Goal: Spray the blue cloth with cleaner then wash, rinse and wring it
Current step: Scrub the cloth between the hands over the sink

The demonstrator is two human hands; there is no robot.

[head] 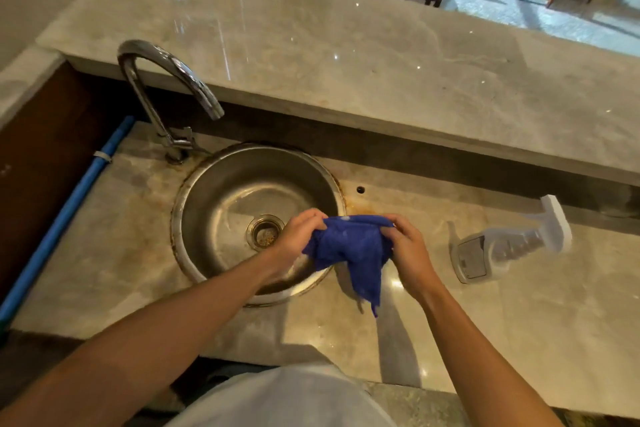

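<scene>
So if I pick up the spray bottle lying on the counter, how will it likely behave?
The spray bottle lies on its side, so it may roll if nudged. It looks like rigid plastic, probably stiff. How full it is cannot be seen, so its weight is uncertain.

- Both hands grip the blue cloth point(349, 246) by its top edge: left hand point(298, 236), right hand point(408, 246).
- The cloth hangs bunched over the right rim of the round steel sink point(221, 198) (one corner dangling lowest).
- A white spray bottle point(502, 246) lies on its side on the table point(519, 322), right of the hands.
- The curved faucet point(166, 87) stands behind the sink.
</scene>
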